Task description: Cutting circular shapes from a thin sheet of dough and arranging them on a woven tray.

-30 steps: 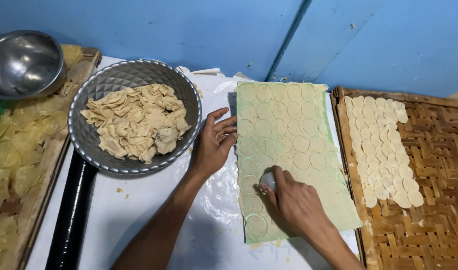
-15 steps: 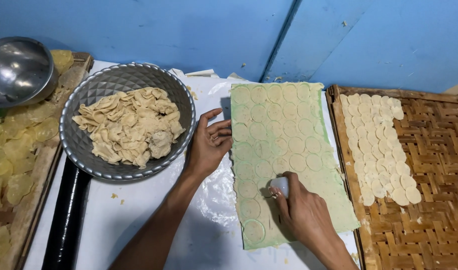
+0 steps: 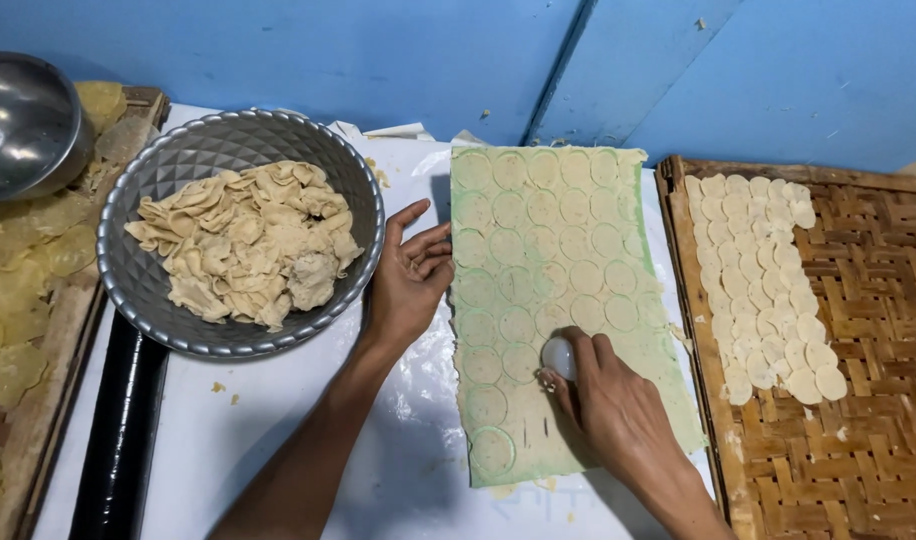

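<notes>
Right hand clamps a round cutter into the dough sheet; left hand lies open, empty, at its left edge.

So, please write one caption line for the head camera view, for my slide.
Right hand presses a small round white cutter into a pale green dough sheet; left hand steadies its edge beside a grey metal bowl of scraps.

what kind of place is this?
Likely a small home or cottage snack kitchen: rolled dough sheet being cut into rounds by the right hand, woven drying tray, bowl of scraps.
</notes>
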